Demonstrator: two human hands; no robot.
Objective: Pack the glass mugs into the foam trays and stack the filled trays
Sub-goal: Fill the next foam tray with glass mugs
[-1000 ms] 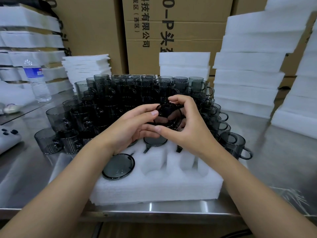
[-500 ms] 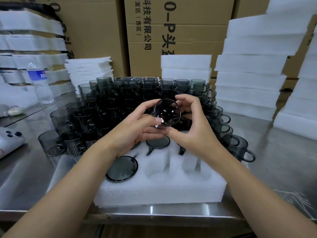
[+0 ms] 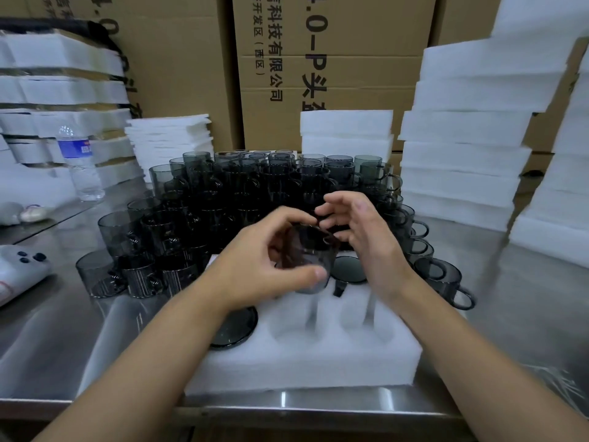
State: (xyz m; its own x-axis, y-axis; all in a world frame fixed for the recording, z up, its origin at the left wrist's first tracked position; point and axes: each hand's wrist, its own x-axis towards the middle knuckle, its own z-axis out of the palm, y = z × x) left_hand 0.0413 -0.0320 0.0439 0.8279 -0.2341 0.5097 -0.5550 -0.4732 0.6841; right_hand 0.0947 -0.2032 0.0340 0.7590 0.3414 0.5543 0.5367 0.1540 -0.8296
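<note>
The white, spongy foam tray (image 3: 302, 362) is lying at the near edge of the steel table (image 3: 526, 314), with two packed mugs (image 3: 236, 327) sitting in its round pockets. Just above it the left hand (image 3: 258, 269) is curling thumb and fingers round a smoky glass mug (image 3: 307, 260), lower than half a second ago. The right hand (image 3: 366, 237), having let go, is hovering beside it, fingers loosely spread. Behind, loose mugs (image 3: 255, 193) are crowding before foam stacks (image 3: 462, 138).
</note>
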